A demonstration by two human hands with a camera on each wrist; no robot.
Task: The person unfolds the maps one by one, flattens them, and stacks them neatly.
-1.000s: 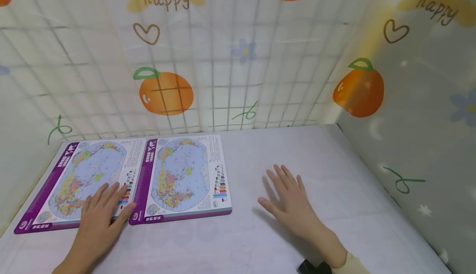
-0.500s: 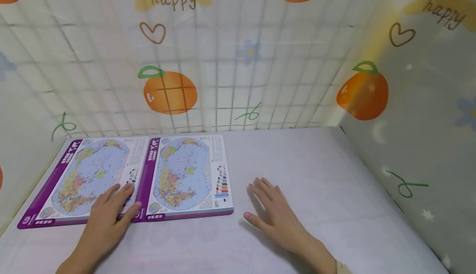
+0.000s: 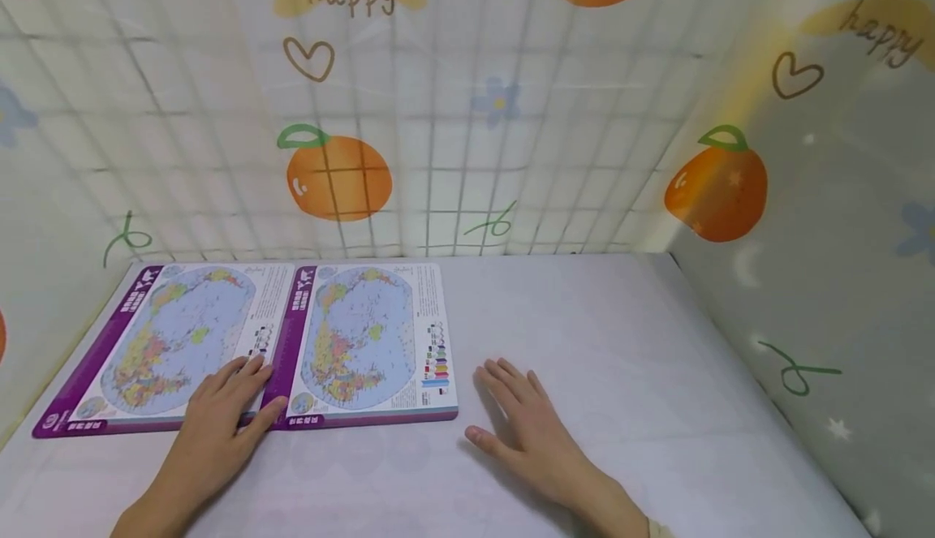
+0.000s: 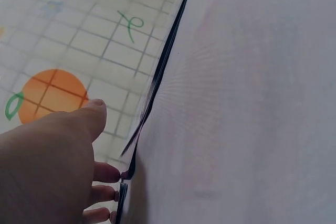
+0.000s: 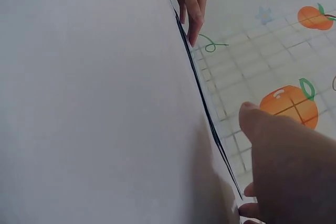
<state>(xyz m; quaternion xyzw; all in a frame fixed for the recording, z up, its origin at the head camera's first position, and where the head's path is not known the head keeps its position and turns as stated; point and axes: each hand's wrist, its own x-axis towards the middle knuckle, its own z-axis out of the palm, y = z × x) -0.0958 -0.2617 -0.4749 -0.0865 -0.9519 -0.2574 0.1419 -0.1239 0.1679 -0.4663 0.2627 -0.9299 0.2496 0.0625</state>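
Two flat world map boards with purple borders lie side by side on the table, a left map board (image 3: 219, 319) and a right map board (image 3: 358, 343). My left hand (image 3: 219, 424) rests over the lower right corner of the left board, its thumb reaching the right board's purple border. In the left wrist view, the fingers of my left hand (image 4: 47, 166) touch the thin dark board edge (image 4: 165, 56). Holding nothing, my right hand (image 3: 529, 436) is spread low over the table, right of the right board and apart from it. Whether its fingertips touch the table is unclear.
A white cloth-covered table (image 3: 599, 335) extends to the right of the boards. Behind it stands a translucent curtain (image 3: 453, 157) with printed oranges over a wire grid. A similar printed curtain (image 3: 825, 278) closes off the right side.
My right hand has moved left and toward me, coming nearer the right board. My left hand has slid slightly right over the left board's corner. The head view has shifted a little.
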